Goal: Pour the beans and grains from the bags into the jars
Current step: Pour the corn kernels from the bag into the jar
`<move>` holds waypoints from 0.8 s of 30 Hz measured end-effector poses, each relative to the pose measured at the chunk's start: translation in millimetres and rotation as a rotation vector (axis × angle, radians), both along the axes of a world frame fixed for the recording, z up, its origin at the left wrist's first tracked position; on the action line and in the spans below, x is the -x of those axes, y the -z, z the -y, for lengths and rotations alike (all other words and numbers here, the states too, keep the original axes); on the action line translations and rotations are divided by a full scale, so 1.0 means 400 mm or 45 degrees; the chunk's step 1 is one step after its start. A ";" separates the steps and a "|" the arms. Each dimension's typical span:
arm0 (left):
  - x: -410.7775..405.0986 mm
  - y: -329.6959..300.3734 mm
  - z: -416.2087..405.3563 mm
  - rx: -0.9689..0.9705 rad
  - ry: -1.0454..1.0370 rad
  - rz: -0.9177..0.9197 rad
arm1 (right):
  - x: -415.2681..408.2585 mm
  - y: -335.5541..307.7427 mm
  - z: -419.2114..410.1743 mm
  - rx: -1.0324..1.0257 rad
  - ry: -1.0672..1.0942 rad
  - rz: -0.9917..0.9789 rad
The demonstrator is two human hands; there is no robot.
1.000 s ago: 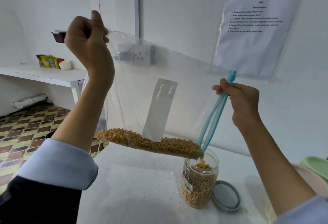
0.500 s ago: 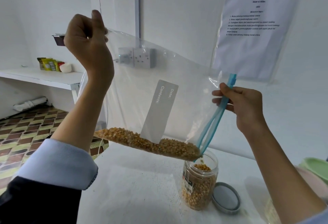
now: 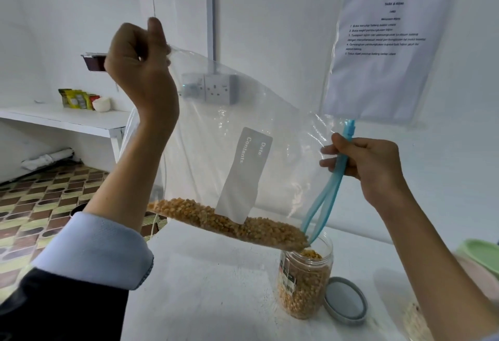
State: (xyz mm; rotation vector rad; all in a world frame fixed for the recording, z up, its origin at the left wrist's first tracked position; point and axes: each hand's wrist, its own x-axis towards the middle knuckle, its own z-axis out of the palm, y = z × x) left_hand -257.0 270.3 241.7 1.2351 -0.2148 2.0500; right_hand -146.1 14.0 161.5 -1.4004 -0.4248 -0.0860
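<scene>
A large clear zip bag [image 3: 229, 113] with a grey label hangs tilted above the white table [image 3: 205, 286]. My left hand [image 3: 137, 65] grips its raised bottom corner high up. My right hand [image 3: 370, 162] pinches the blue zip strip [image 3: 334, 186] near the bag's mouth. Yellow corn kernels [image 3: 229, 221] lie along the bag's lower edge, sloping down to the right. The open mouth's lowest corner sits just over a clear plastic jar [image 3: 305, 284] that is mostly full of kernels.
The jar's grey lid [image 3: 345, 301] lies flat on the table right beside the jar. A green and pink dish [image 3: 483, 257] is at the right edge. A wall socket [image 3: 218, 89] and a printed sheet [image 3: 378, 51] are on the wall behind. A side shelf [image 3: 67, 119] stands at the left.
The bag has shifted slightly and my right hand has dropped a little. The kernels have slid toward the mouth over the jar.
</scene>
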 end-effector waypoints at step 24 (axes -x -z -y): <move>-0.028 0.004 0.012 -0.019 0.032 -0.004 | -0.018 0.005 0.012 -0.044 0.102 0.003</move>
